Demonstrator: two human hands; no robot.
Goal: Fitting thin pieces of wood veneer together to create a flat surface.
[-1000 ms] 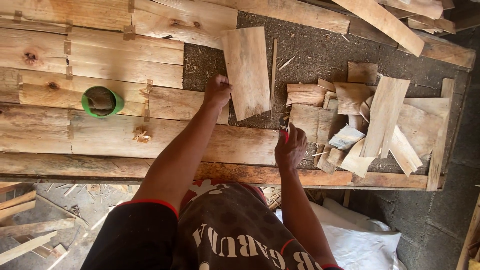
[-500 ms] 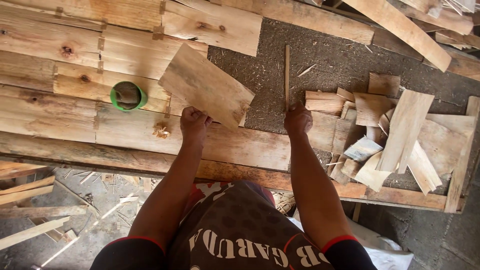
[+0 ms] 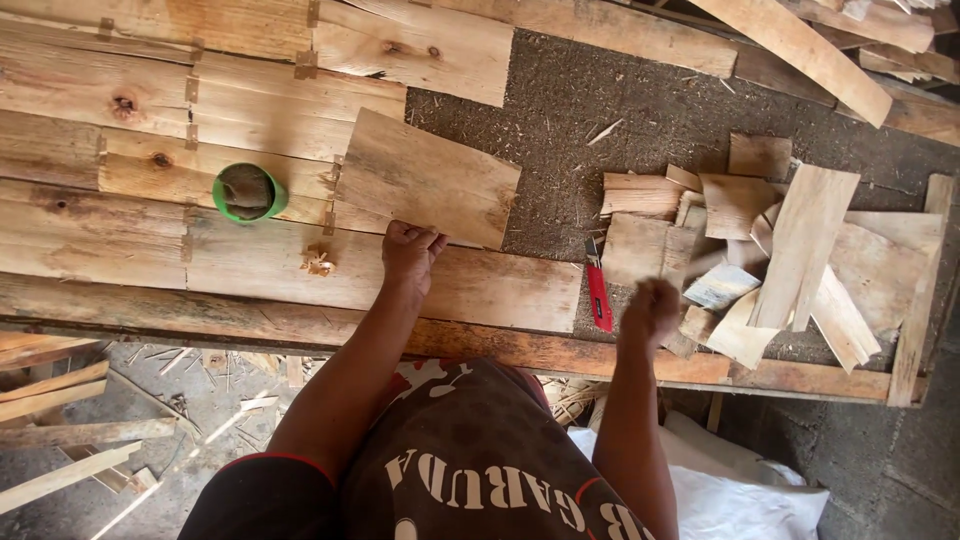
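Your left hand (image 3: 410, 252) pinches the near edge of the thin rectangular wooden sheet (image 3: 428, 178), which lies flat across the joined planks beside the green round cup (image 3: 248, 192). Your right hand (image 3: 650, 310) is loosely curled and blurred, holding nothing, just beside the red utility knife (image 3: 598, 290). You seem to be placing the sheet; the next move calls for a steady hold and for taking the knife.

Right hand (image 3: 650, 310) is motion-blurred, so finger pose and any contact can't be read. Left hand (image 3: 410, 250) fingertips curl over the thin board's (image 3: 430, 180) near edge, hiding it there. Green cup (image 3: 248, 192) contents unclear. Far planks (image 3: 800, 45) cut off by top edge. Scrap pile (image 3: 780, 250) overlaps itself.
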